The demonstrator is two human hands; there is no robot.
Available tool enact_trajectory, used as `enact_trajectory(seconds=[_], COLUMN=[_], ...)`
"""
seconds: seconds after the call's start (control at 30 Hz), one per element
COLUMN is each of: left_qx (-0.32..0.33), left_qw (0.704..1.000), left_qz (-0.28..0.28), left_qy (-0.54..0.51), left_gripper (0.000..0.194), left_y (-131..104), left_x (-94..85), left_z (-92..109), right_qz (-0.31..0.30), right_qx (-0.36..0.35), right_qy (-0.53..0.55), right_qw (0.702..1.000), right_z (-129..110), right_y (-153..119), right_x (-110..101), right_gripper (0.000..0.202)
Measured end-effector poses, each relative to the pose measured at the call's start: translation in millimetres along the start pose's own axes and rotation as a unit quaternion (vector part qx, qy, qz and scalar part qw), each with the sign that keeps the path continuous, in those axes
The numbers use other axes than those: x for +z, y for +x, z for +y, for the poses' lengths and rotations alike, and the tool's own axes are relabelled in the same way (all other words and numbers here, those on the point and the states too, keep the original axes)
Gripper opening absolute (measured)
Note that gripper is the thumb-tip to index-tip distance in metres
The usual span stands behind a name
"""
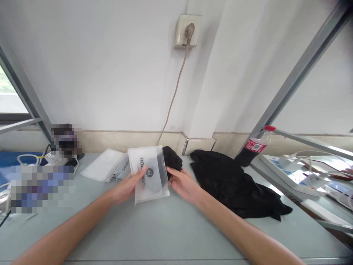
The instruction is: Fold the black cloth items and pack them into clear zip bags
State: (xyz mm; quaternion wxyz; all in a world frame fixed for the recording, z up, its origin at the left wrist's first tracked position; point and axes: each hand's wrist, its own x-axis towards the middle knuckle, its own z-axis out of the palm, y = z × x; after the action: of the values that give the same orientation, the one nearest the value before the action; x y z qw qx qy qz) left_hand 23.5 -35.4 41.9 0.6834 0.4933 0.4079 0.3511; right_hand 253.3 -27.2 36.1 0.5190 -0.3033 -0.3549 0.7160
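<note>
Both of my hands hold up a frosted white zip pouch (147, 173) with dark lettering, above the grey table (154, 232). My left hand (127, 187) grips its left edge. At the pouch's right opening, my right hand (183, 183) has its fingers on a black cloth item (172, 158) that sticks out of the pouch. Part of that black item shows through the pouch's lower half.
More frosted pouches (106, 168) lie flat behind my left hand. A heap of black fabric (234, 184) spreads to the right, with a red-capped cola bottle (252, 149) past it. Metal frame bars, cables and a wall socket (187, 31) surround the table.
</note>
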Motion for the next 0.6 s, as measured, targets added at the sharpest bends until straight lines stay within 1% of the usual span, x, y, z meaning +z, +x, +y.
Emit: enact_trajectory(seconds=[0.03,0.07,0.1,0.2,0.23,0.27,0.3,0.37,0.43,0.5,0.6], left_qx=[-0.012,-0.005,0.017,0.116,0.133,0.134,0.121,0.069,0.030,0.022,0.012], left_qw=[1.000,1.000,0.999,0.989,0.985,0.985,0.988,0.995,0.997,0.995,0.993], left_qz=[0.001,0.011,0.027,0.093,0.104,0.101,0.093,0.066,0.050,0.043,0.031], left_qy=[-0.012,-0.019,-0.017,0.016,0.027,0.032,0.028,-0.002,-0.048,-0.085,-0.115], left_gripper=[0.056,0.057,0.058,0.055,0.054,0.053,0.053,0.053,0.055,0.054,0.054], left_y=[0,1,2,5,5,5,4,0,-4,-5,-4], left_x=[0.4,1.3,2.4,4.7,4.6,4.0,3.3,2.4,3.2,5.3,6.6], left_z=[0,0,0,0,2,4,8,15,20,19,14], right_qz=[-0.003,-0.006,-0.010,-0.014,-0.011,-0.007,-0.001,0.004,-0.007,-0.020,-0.011], right_qx=[0.000,-0.002,-0.005,-0.011,-0.013,-0.015,-0.018,-0.018,-0.014,-0.014,-0.008], right_qy=[0.001,0.004,0.008,0.015,0.015,0.013,0.009,0.001,0.000,0.007,0.014], right_qw=[1.000,1.000,1.000,1.000,1.000,1.000,1.000,1.000,1.000,1.000,1.000], right_z=[0,1,2,6,7,7,6,3,1,2,6], right_y=[0,-1,-1,-1,-1,0,1,2,1,1,0], right_x=[0,1,1,4,4,4,3,2,1,1,0], right_gripper=[0.038,0.039,0.040,0.044,0.046,0.049,0.052,0.058,0.062,0.060,0.051])
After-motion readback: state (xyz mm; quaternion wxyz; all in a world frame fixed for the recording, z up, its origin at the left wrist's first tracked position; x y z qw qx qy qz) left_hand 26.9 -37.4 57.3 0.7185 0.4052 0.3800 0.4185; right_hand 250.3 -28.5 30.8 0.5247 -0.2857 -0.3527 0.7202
